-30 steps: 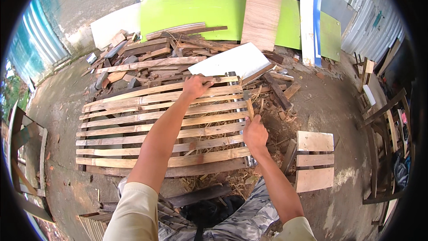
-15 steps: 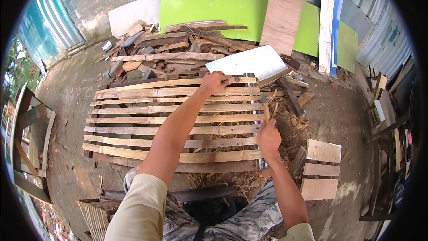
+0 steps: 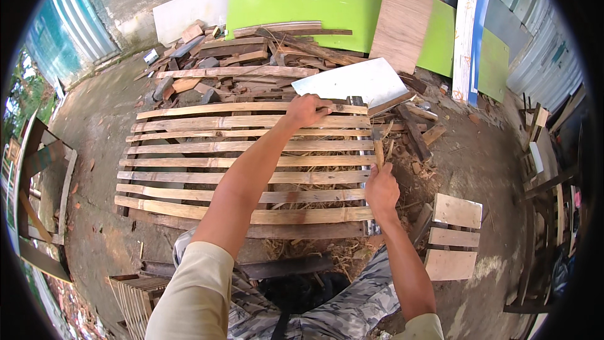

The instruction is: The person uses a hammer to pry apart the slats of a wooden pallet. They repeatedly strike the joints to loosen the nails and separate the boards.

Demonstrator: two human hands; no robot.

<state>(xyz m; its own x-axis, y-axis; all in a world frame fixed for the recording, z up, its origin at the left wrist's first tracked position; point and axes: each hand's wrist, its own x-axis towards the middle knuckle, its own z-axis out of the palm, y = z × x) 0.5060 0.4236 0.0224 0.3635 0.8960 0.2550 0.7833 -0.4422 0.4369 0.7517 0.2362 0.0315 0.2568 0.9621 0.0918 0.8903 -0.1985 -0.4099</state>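
Observation:
A rack of long, pale bamboo slats (image 3: 314, 178) lies across in front of me, spaced apart over darker crosspieces. My left hand (image 3: 307, 111) is closed over the farthest bamboo slat (image 3: 214, 111), right of its middle, its fingers curled around the edge. Near the rack's right end, my right hand (image 3: 382, 190) grips a wooden-handled tool (image 3: 379, 151) that points away from me. The tool's far end is dark, and I cannot make out its exact shape. Under the slat ends on that side runs a crosspiece (image 3: 365, 145) with pale patches.
Behind the rack sits a heap of scrap wood (image 3: 245, 56) with a white board (image 3: 355, 82) on it. Three pale boards (image 3: 451, 237) lie at the right. A slatted wooden piece (image 3: 135, 299) stands at lower left, and a green panel (image 3: 302, 6) leans at the back.
The whole view has shifted slightly. Both hands keep their grips, the left on the far slat and the right on the wooden-handled tool.

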